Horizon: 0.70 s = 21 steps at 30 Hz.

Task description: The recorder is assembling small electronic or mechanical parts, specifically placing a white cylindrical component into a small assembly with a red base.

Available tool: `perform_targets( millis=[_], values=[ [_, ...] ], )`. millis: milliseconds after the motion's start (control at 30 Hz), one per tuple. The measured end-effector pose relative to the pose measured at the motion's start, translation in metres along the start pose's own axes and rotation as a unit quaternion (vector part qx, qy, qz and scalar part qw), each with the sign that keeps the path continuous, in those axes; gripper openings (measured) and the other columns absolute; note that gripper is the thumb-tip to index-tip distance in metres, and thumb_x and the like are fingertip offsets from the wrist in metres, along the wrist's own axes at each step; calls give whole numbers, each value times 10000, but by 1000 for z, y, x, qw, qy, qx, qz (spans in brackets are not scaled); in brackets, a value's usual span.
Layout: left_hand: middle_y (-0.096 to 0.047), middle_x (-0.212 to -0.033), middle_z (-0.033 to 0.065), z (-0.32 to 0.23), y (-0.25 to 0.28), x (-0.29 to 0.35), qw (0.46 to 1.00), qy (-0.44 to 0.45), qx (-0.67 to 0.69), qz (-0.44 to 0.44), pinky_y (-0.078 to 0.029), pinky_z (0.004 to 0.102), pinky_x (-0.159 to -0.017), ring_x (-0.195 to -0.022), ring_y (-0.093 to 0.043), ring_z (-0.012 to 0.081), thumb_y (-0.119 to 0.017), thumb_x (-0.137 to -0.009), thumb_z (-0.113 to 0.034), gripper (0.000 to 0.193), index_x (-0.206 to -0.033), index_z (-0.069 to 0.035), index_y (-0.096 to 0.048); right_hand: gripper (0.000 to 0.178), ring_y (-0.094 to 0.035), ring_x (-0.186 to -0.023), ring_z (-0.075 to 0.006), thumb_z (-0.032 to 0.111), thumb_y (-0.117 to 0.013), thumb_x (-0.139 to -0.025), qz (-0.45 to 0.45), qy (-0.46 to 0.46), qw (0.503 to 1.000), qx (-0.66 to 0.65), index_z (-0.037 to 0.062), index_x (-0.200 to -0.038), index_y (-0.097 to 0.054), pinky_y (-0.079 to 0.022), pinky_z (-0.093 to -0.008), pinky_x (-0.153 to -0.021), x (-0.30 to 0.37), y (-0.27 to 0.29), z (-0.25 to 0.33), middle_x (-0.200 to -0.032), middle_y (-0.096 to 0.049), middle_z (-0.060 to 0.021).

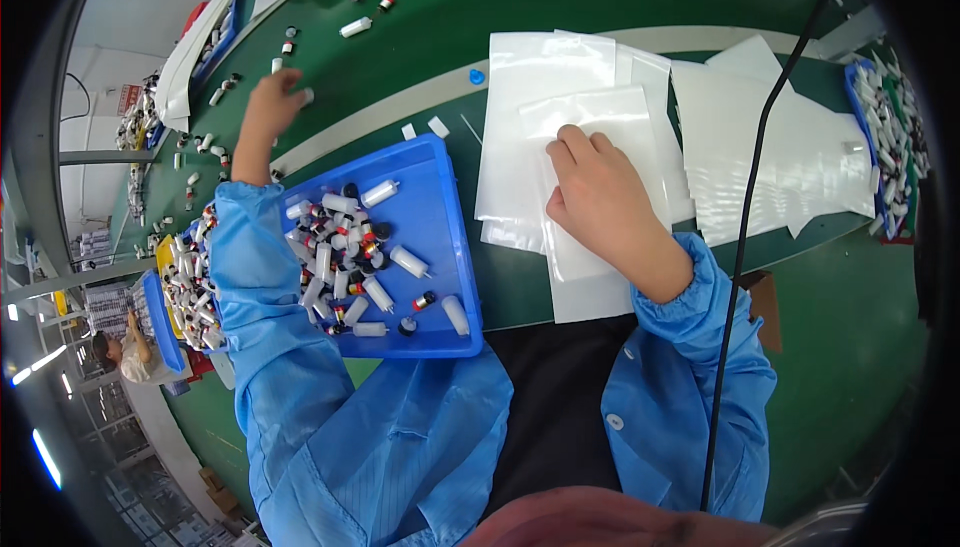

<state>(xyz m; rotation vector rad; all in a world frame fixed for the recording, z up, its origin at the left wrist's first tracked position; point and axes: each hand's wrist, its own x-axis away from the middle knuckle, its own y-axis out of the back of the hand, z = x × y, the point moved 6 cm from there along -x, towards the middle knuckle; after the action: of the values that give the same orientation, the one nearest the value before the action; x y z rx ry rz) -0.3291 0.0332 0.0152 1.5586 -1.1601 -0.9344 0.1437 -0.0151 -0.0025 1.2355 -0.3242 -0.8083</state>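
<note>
My left hand reaches out over the green belt at the upper left. Its fingers are bent round a small white bottle, only part of which shows at the fingertips. On top of a stack of white plastic bags lies a narrower white bag. My right hand rests on that bag, fingers bent and apart, thumb out to the side. Between my arms a blue tray holds many small white bottles, some with black caps and red-yellow bands.
Loose bottles lie scattered along the belt. More white bags spread to the right, beside a bin of bottles. A black cable hangs across the right side. A blue cap sits on the belt's pale edge. Another person is far left.
</note>
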Motion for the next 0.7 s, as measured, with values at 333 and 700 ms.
perform_targets(
  millis=[333, 700],
  values=[
    [-695, -1074, 213, -40, -78, -93, 995, -38, -5, -93, -526, 447, -877, -990, -672, 355, -671, -874, -328, 376, -1144, -67, -690, 256, -578, -839, -264, 69, -668, -670, -43, 12, 999, 12, 26, -915, -609, -479, -385, -679, 0, 7, 2, -954, -560, -101],
    [-692, -1146, 135, -162, -15, -19, 767, -1, 631, -116, -446, 403, -1013, -1114, -631, 253, -467, -1040, -444, 459, -1126, -22, -623, 350, -572, -939, -278, 69, -679, -704, -12, 22, 999, 29, 26, -1044, -608, -488, -408, -746, 5, -6, 6, -1042, -555, -102]
  ],
)
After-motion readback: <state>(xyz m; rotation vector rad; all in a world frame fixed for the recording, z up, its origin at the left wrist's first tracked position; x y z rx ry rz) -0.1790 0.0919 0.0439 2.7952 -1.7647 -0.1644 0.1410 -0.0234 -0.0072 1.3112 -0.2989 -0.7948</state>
